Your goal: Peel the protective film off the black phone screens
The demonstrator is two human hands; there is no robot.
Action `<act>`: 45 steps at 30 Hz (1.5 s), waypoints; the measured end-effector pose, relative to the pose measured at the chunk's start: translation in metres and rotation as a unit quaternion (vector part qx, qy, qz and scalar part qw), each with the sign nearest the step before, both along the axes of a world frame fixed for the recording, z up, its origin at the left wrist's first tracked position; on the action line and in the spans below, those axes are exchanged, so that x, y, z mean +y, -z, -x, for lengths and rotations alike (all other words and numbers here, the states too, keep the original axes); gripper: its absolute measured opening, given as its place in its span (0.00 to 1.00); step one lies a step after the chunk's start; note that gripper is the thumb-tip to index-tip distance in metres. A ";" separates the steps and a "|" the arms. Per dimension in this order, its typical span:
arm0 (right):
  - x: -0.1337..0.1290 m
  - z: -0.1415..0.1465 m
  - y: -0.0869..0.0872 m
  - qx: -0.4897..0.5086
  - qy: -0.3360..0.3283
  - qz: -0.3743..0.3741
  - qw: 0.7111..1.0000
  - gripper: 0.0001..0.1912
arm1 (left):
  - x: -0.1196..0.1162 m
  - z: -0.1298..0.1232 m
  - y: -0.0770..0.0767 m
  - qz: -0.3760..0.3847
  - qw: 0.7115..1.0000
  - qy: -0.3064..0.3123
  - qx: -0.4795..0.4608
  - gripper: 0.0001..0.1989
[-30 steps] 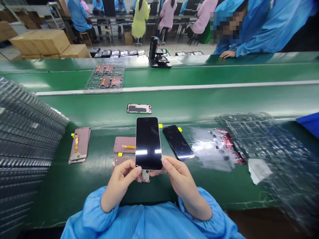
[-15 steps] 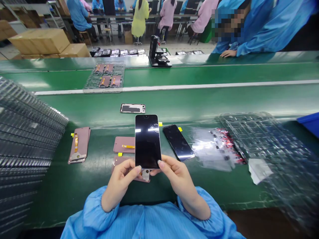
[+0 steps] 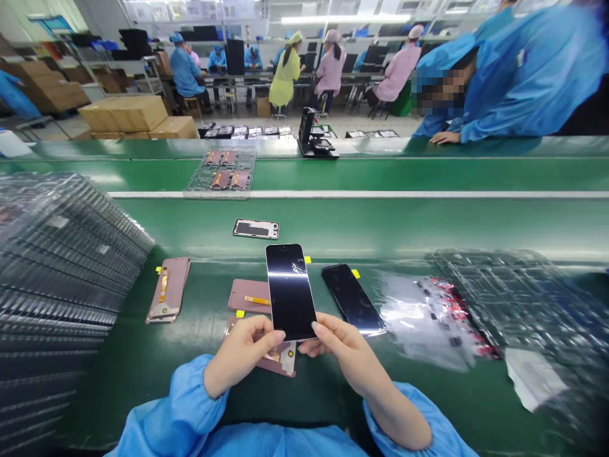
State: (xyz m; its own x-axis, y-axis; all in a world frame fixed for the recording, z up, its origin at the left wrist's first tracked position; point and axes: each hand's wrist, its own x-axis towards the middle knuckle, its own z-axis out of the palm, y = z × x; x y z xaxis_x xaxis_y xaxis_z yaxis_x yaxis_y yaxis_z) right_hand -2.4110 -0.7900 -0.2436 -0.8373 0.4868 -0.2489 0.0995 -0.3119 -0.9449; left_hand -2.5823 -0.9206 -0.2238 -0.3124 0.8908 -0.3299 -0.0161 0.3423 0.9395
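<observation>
A black phone screen point(image 3: 291, 292) with a light edge is held up over the green work surface. My left hand point(image 3: 247, 349) pinches its lower left corner, and my right hand point(image 3: 340, 343) grips the lower right corner. Beneath and left of it lie pink panels with orange flex strips, one at the back point(image 3: 240, 295) and one partly hidden under my left hand point(image 3: 283, 362). Another black screen point(image 3: 354, 301) rests to the right. Behind the held screen is a phone frame point(image 3: 255, 228), lying flat.
Stacked clear trays point(image 3: 71, 254) stand at the left beside pink panels point(image 3: 170, 289). Plastic film pieces point(image 3: 419, 317), a clear tray point(image 3: 514, 285) and white paper point(image 3: 533, 374) lie right. Another tray point(image 3: 195, 181) holds several panels. A person's hand point(image 3: 446, 137) rests on the far edge.
The camera view has tilted up, so the bench sits lower in the picture. The held screen has turned slightly, with a bright reflection band now across it. Both hands keep their hold.
</observation>
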 end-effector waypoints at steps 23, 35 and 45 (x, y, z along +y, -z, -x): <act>0.222 0.020 0.006 -0.309 0.200 -0.462 0.807 0.17 | 0.150 0.246 0.029 0.214 0.795 -0.062 0.565 0.33; 0.043 0.026 0.041 -0.126 -0.066 -0.713 0.687 0.20 | 0.152 0.278 0.034 0.212 0.802 -0.021 0.559 0.28; 0.000 0.086 0.063 0.033 -0.102 -0.784 0.611 0.21 | 0.092 0.244 0.013 0.005 0.858 -0.173 0.484 0.35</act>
State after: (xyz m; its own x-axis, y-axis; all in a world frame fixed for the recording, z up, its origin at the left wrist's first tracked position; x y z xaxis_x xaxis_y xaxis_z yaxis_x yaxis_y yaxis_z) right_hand -2.4970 -0.7898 -0.3063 -0.9032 -0.0322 0.4281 -0.0688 0.9951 -0.0704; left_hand -2.8262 -0.8282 -0.2370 -0.6893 0.6880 0.2269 0.6678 0.4820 0.5672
